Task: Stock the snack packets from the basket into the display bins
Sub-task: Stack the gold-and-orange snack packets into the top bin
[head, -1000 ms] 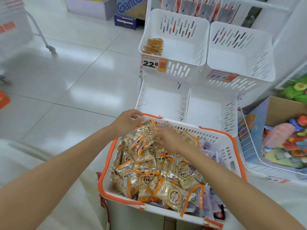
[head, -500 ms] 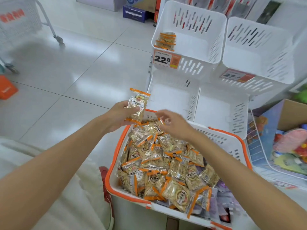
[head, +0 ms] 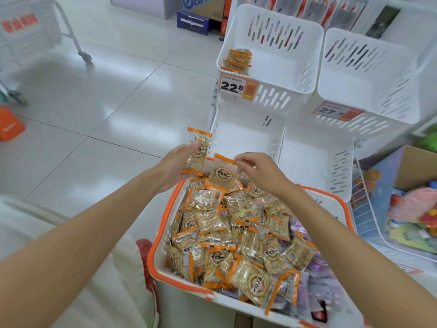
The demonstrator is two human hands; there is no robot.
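A white basket with an orange rim (head: 163, 223) sits in front of me, full of clear orange-edged snack packets (head: 236, 235). My left hand (head: 175, 166) holds one packet (head: 196, 152) upright above the basket's far left corner. My right hand (head: 260, 172) pinches the top edge of a second packet (head: 223, 174), lifted just above the pile. Beyond stand white display bins: the upper left bin (head: 305, 55) holds a small stack of the same packets (head: 237, 61), the upper right bin (head: 378, 79) and the two lower bins (head: 246, 138) hold nothing.
Price tags hang on the upper bins, one reading 22.8 (head: 236, 87). A wire rack with toys and a cardboard box (head: 406, 204) stands at the right. A white trolley (head: 28, 34) and an orange object (head: 10, 126) are on the tiled floor at left.
My left hand lifted a packet out of the basket and holds it higher. My right hand has pinched a second packet and raised it off the pile.
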